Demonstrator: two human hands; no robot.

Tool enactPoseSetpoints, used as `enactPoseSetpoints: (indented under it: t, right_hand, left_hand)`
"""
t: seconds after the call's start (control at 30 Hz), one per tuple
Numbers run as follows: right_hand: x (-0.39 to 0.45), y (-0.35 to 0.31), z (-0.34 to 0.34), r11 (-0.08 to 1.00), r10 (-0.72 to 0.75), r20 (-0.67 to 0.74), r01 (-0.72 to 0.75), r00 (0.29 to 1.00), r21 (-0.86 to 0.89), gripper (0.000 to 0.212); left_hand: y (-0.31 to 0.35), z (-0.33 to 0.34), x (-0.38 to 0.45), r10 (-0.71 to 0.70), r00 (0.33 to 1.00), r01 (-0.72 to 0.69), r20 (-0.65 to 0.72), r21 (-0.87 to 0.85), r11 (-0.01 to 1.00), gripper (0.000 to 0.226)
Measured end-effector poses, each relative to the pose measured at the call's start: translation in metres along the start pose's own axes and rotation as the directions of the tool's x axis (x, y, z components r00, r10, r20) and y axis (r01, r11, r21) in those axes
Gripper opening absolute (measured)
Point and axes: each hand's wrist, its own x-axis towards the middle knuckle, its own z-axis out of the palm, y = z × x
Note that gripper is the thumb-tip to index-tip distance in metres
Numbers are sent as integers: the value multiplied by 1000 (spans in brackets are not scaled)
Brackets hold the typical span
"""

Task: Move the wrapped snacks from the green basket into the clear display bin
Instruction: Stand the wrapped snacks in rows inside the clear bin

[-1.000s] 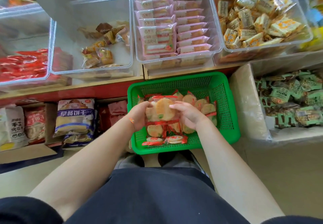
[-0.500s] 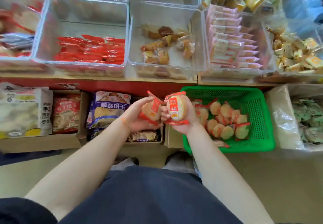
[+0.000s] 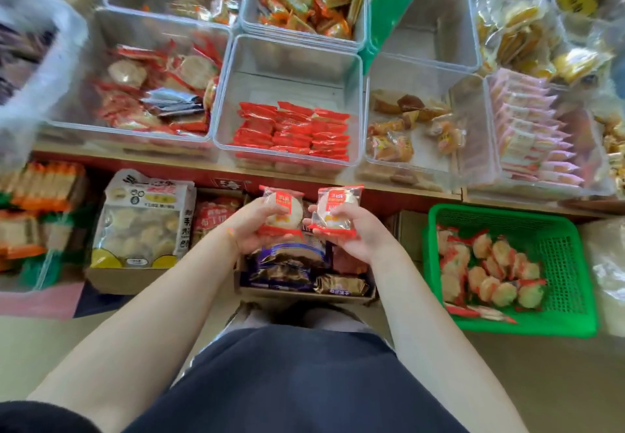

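The left hand [image 3: 260,226] grips one wrapped snack [image 3: 282,211] and the right hand [image 3: 351,233] grips another snack [image 3: 338,207], both held in the air below the shelf edge, between the green basket [image 3: 561,297] and the clear bins. Many snacks [image 3: 490,270] of this kind lie in the basket, so I judge much work is left. The bin [image 3: 162,87] at the upper left holds similar round snacks and seems to be the target, though I cannot be sure.
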Motion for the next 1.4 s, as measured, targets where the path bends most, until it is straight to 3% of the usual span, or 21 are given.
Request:
enactPoseSetpoints:
  t: [0.27, 0.43, 0.5, 0.6, 0.73, 0.87, 0.97, 1.03, 1.1, 1.23, 1.4]
  right_hand:
    - [33, -31, -8, 954, -31, 50, 44, 998, -295, 37]
    - [54, -67, -18, 948, -71, 139, 110, 988, -297, 55]
    - [56, -82, -17, 939, -104, 121, 137, 987, -314, 57]
    - [57, -99, -10, 897, -219, 6, 204, 976, -391, 47]
    - [80, -121, 8, 779, -422, -158, 267, 893, -568, 34]
    - [107, -133, 38, 664, -535, -220, 245, 816, -706, 24]
    - [129, -135, 61, 614, -614, -210, 294, 761, -733, 11]
    - [145, -134, 73, 584, -644, -212, 294, 735, -756, 13]
    - [163, -130, 82, 549, -663, -217, 269, 716, -791, 19]
    - [185, -130, 95, 484, -715, -227, 234, 661, -843, 22]
    - [215, -147, 105, 407, -773, -211, 213, 598, -888, 24]
  left_hand:
    - [28, 6, 15, 148, 985, -152, 89, 35, 988, 36]
    - [69, 21, 28, 308, 950, -297, -58, 144, 944, 33]
    - [84, 23, 37, 384, 902, -353, -195, 176, 919, 38]
    - [108, 18, 47, 533, 767, -453, -357, 287, 844, 40]
    - [147, -2, 58, 669, 610, -510, -424, 436, 742, 22]
    - [178, -34, 85, 791, 539, -380, -290, 754, 536, 27]
    - [198, -45, 107, 881, 464, -309, -90, 916, 256, 28]
    - [214, -50, 124, 906, 422, -295, 36, 950, 100, 26]
    - [222, -55, 142, 887, 443, -269, 133, 963, -10, 28]
    - [228, -59, 171, 822, 519, -233, 235, 964, -129, 35]
    - [225, -56, 186, 601, 765, -105, 231, 965, -239, 27]
